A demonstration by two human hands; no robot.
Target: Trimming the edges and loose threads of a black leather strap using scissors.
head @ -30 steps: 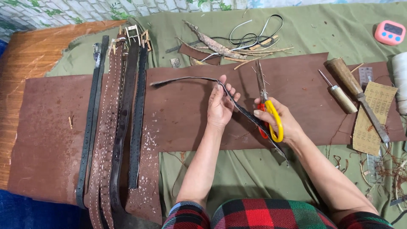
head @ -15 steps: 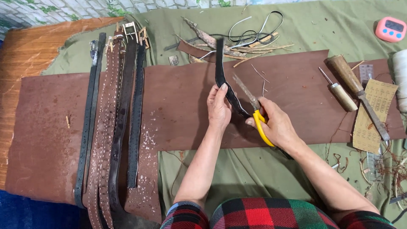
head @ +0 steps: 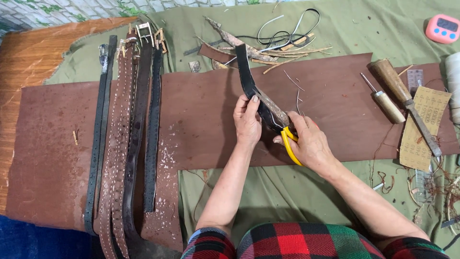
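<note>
My left hand [head: 247,121] pinches a black leather strap [head: 245,72] that stands up and away from me over the brown leather sheet [head: 201,115]. My right hand [head: 310,143] grips yellow-handled scissors [head: 289,144], whose blades lie along the strap's lower end between the two hands. Both hands hover above the middle of the sheet.
Several dark belts [head: 127,134] lie side by side on the left of the sheet. Leather scraps and cords [head: 268,41] sit at the back. Two wooden-handled tools [head: 388,96], a sandpaper piece [head: 424,127], a pink timer [head: 443,29] and a thread spool [head: 453,81] are on the right.
The strap lay flat to the left a second ago; it has swung upright. The scissors have turned and closed in on its lower end.
</note>
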